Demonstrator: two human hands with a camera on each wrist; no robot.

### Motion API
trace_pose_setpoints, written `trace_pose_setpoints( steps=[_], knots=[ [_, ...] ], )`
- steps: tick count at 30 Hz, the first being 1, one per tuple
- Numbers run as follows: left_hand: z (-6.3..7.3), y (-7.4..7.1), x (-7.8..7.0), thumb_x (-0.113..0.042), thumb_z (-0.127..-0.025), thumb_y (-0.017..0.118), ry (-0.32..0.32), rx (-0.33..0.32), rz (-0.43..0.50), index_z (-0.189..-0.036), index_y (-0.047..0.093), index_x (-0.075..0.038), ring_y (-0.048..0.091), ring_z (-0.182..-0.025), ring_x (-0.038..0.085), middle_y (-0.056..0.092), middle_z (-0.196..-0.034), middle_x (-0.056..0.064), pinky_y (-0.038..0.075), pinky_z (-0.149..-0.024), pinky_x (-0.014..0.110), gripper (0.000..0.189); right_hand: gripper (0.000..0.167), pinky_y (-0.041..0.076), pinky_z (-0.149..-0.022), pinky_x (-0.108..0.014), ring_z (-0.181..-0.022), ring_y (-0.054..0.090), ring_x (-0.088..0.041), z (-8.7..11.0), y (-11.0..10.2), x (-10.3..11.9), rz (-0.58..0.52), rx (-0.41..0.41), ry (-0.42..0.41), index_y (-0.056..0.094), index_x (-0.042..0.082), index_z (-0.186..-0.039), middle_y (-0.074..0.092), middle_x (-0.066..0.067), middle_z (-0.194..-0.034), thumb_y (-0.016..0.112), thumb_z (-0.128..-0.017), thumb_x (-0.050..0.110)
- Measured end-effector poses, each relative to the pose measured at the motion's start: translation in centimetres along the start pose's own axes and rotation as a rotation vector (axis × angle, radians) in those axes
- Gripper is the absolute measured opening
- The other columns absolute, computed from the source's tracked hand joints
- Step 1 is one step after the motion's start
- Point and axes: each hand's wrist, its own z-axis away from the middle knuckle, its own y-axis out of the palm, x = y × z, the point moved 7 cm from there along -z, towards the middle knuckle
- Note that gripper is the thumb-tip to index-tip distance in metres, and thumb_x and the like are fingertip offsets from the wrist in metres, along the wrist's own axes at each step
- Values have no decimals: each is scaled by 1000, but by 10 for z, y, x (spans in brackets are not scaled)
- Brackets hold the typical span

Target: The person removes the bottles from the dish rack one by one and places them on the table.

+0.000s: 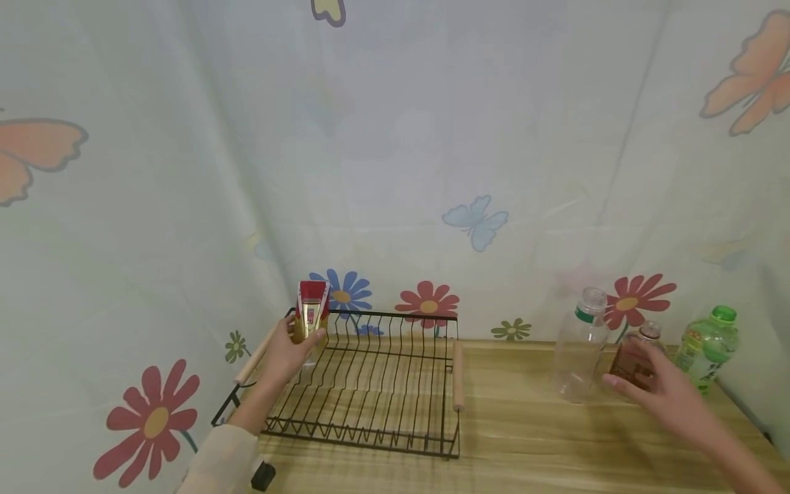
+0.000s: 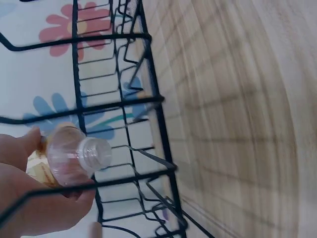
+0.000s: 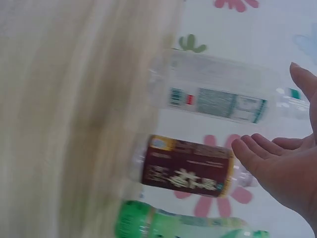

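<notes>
My left hand [image 1: 289, 353] grips a clear plastic bottle [image 1: 312, 309] with a red and gold label, held over the left back part of a black wire dish rack [image 1: 345, 442]. In the left wrist view the bottle's uncapped neck [image 2: 96, 154] points down toward the table, behind the rack's wires. At the right, my right hand [image 1: 669, 394] has its fingers spread and holds nothing. It is beside a bottle with a dark brown label [image 3: 185, 166], partly covering it in the head view. That bottle stands upright between a tall clear bottle [image 1: 577, 360] and a green bottle [image 1: 710, 343].
The rack has pale wooden handles, one on the left [image 1: 256, 358] and one on the right [image 1: 459, 377]. A small black block [image 1: 263, 475] is near its front left corner. Behind the wooden table [image 1: 524, 446] hangs a white curtain [image 1: 395, 137] with flowers and butterflies.
</notes>
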Motion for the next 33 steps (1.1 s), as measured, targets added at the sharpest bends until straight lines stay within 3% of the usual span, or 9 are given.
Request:
trace_pose_setpoints(
  steps=[2,5,10,13,15,17,23,28,33],
  knots=[
    [2,0,-7,-56,-99,69,16,-2,-29,-168,15,-3,43,-143,50,34,-162,30,44,-112,64,102,90,58,-91,-22,-131,47,-61,3,-9,10,10,-29,-40,21,-11,-162,42,-43,-150,73,-103,32],
    [6,3,-22,-59,-98,70,69,8,-51,-165,23,-4,48,-140,48,39,-158,28,46,-110,62,98,88,40,-79,-1,-129,49,-60,5,-20,24,39,-68,-88,23,-9,-162,47,-40,-148,75,-102,30],
    [18,14,-53,-55,-95,76,188,35,-92,-161,32,-7,61,-122,39,51,-148,22,55,-98,54,93,89,48,-71,-12,-124,55,-62,10,-33,44,62,-99,-107,24,3,-166,48,-35,-150,76,-101,32],
    [27,21,-71,-56,-92,79,249,32,-134,-160,36,-10,63,-117,33,56,-144,17,57,-93,49,93,89,53,-68,-17,-120,69,-28,14,-40,57,54,-134,-140,27,12,-168,47,-32,-154,79,-98,28],
    [34,26,-83,-55,-91,81,287,34,-146,-160,38,-11,64,-116,31,57,-144,14,58,-91,48,92,88,52,-69,-13,-113,65,1,17,-42,68,65,-169,-176,31,15,-167,49,-28,-154,82,-96,26],
    [41,30,-94,-54,-90,82,326,32,-171,-159,41,-12,65,-115,29,58,-145,12,58,-89,47,91,87,49,-73,-7,-110,56,14,18,-42,80,77,-203,-229,38,15,-164,53,-24,-150,86,-92,23],
    [60,46,-127,-42,-89,87,492,16,-250,-153,49,-11,63,-112,24,60,-134,8,61,-83,39,80,91,31,-93,2,-126,60,-20,22,-29,116,120,-272,-369,43,15,-161,59,-15,-143,92,-84,18],
    [69,61,-140,-38,-87,90,600,7,-355,-152,52,-15,57,-112,23,59,-130,5,56,-81,36,78,94,31,-96,-2,-126,54,-17,22,-9,139,126,-252,-443,41,24,-163,55,-10,-152,93,-84,19],
    [78,76,-146,-36,-86,91,653,34,-402,-149,56,-16,56,-115,22,60,-130,3,54,-84,37,75,96,34,-104,-10,-134,54,-27,16,10,157,129,-201,-484,41,26,-163,54,-3,-155,94,-83,23]
  ],
)
